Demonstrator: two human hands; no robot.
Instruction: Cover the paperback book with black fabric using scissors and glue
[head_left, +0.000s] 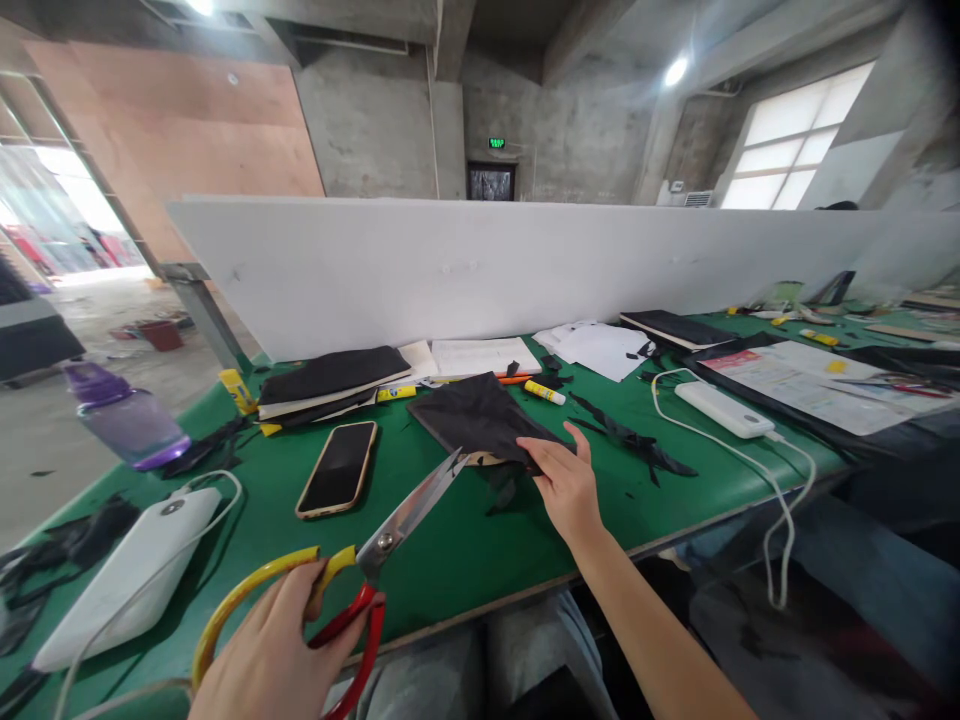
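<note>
My left hand (274, 640) is closed around the yellow and red handles of a pair of scissors (386, 541). The blades are nearly together, and their tips reach the near edge of a black sheet (480, 412), which looks like thin paper or cloth. A pale edge shows beneath the sheet. My right hand (562, 475) pinches the sheet's right corner; the fingertips are partly hidden. Ragged black scraps (504, 484) hang or lie just below that near edge. A glue stick (545, 392) lies behind the sheet.
A phone (337, 470) lies left of the sheet, near a white power bank (135, 575) with a cable. A purple bottle (124, 415) stands at the table's left edge. Another power bank (724, 410) sits at right. A white partition (450, 275) runs along the back of the green table (450, 560).
</note>
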